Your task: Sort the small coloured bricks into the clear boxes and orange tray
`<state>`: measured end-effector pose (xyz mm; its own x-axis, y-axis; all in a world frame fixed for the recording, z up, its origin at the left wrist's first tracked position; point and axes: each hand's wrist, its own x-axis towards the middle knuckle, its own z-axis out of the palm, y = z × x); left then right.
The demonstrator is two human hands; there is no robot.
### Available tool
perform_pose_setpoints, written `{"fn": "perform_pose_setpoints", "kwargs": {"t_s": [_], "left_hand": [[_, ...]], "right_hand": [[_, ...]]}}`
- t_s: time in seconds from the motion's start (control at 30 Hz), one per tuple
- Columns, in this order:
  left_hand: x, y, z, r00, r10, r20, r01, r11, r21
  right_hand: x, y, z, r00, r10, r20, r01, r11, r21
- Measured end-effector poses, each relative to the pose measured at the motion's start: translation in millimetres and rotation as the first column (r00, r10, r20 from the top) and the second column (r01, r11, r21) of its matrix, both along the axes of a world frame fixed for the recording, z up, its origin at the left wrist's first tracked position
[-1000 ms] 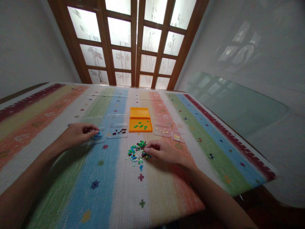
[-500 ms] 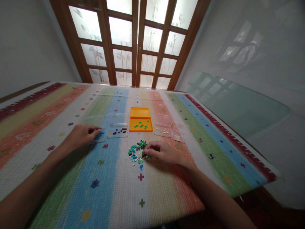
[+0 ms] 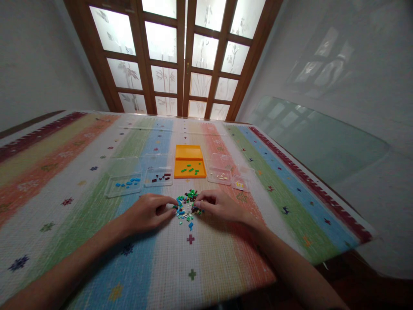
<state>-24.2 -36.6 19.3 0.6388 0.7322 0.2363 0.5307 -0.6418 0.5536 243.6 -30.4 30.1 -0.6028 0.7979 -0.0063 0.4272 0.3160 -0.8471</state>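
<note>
A loose pile of small toy bricks (image 3: 185,211), green, blue, brown and pale, lies in front of me on the striped tablecloth. At its left edge is my left hand (image 3: 151,212), thumb and forefinger a little apart around a few bricks. My right hand (image 3: 217,204) is at the pile's right side with its fingertips pinched together among dark bricks; what they hold is too small to make out. Just beyond the left hand stands a clear plastic box (image 3: 111,189) with several blue bricks (image 3: 129,184) in it.
Beyond the pile, an open orange case (image 3: 190,175) holds green bricks. A clear box (image 3: 146,183) left of it has brown bricks. To its right are a clear box (image 3: 211,178) with pale bricks and a smaller box (image 3: 245,189) with yellow ones. Glazed wooden doors (image 3: 180,51) stand behind.
My left hand has moved from above the box of blue bricks rightward to the pile, leaving the blue bricks in that box in view. My right hand has stayed at the pile.
</note>
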Motion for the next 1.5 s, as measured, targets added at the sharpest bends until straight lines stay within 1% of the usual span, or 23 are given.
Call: {"fn": "perform_pose_setpoints", "kwargs": {"t_s": [0.07, 0.17, 0.3, 0.43, 0.53, 0.6, 0.7, 0.77, 0.83, 0.9, 0.97, 1.03, 1.13, 1.2, 1.3, 1.43, 1.5], "left_hand": [[6.2, -5.0, -4.8, 1.0, -0.025, -0.006, 0.025, 1.0, -0.005], [11.2, -9.5, -7.1, 0.999, -0.047, -0.011, 0.047, 0.999, 0.025], [14.3, -11.3, -7.3, 0.999, -0.043, -0.032, 0.044, 0.998, 0.054], [15.8, -11.1, -11.9, 0.999, -0.047, -0.019, 0.049, 0.995, 0.085], [16.8, -11.6, -14.3, 0.998, -0.059, 0.003, 0.059, 0.996, 0.074], [16.8, -11.7, -12.3, 0.998, -0.057, 0.017, 0.056, 0.997, 0.055], [12.7, -9.0, -2.3, 0.999, -0.029, 0.022, 0.028, 0.999, 0.023], [5.2, -4.2, 8.2, 1.0, 0.003, 0.023, -0.004, 1.0, 0.007], [-6.9, 2.6, 20.5, 0.998, 0.064, 0.019, -0.064, 0.998, -0.003], [-23.2, 10.6, 32.8, 0.985, 0.173, 0.018, -0.173, 0.985, 0.009], [-41.9, 18.6, 43.0, 0.956, 0.292, 0.018, -0.292, 0.956, 0.015], [-60.5, 26.1, 49.4, 0.921, 0.39, 0.001, -0.39, 0.92, 0.028], [-83.6, 36.4, 50.5, 0.879, 0.472, -0.07, -0.471, 0.882, 0.03], [-94.1, 42.4, 46.9, 0.867, 0.483, -0.126, -0.485, 0.874, 0.016], [-102.2, 49.6, 39.4, 0.871, 0.453, -0.189, -0.463, 0.886, -0.011], [-102.5, 55.5, 32.9, 0.889, 0.376, -0.259, -0.401, 0.915, -0.05], [-101.6, 57.1, 31.7, 0.888, 0.354, -0.292, -0.39, 0.918, -0.072]], "right_hand": [[0.0, -0.1, -0.7, 1.0, -0.006, -0.01, 0.006, 1.0, -0.003], [0.1, -0.2, -1.2, 1.0, -0.011, -0.001, 0.011, 1.0, 0.001], [0.4, -0.2, -0.9, 0.999, -0.013, 0.029, 0.012, 1.0, 0.014], [0.1, -0.4, -0.4, 0.999, -0.017, 0.035, 0.016, 1.0, 0.014], [0.0, -0.8, 1.1, 1.0, -0.005, 0.029, 0.005, 1.0, 0.002], [0.3, -0.9, 2.3, 1.0, 0.002, 0.026, -0.002, 1.0, 0.004], [1.2, -0.8, 3.4, 0.999, -0.003, 0.047, 0.003, 1.0, 0.014], [1.7, -0.7, 3.5, 0.998, -0.006, 0.056, 0.005, 1.0, 0.014], [2.0, -0.6, 3.6, 0.998, -0.002, 0.058, 0.002, 1.0, 0.015], [1.9, -0.6, 4.0, 0.998, 0.003, 0.066, -0.004, 1.0, 0.019], [1.8, -0.8, 4.6, 0.997, 0.008, 0.079, -0.01, 1.0, 0.02], [1.7, -1.0, 5.1, 0.996, 0.012, 0.086, -0.014, 1.0, 0.018], [1.8, -1.2, 5.2, 0.997, 0.012, 0.079, -0.013, 1.0, 0.015], [1.8, -1.3, 5.1, 0.997, 0.01, 0.072, -0.011, 1.0, 0.01], [1.6, -1.7, 4.7, 0.997, 0.006, 0.074, -0.006, 1.0, 0.006], [1.3, -2.4, 3.7, 0.998, 0.003, 0.069, -0.004, 1.0, 0.012], [1.4, -2.5, 3.7, 0.998, 0.002, 0.064, -0.003, 1.0, 0.016]]}}
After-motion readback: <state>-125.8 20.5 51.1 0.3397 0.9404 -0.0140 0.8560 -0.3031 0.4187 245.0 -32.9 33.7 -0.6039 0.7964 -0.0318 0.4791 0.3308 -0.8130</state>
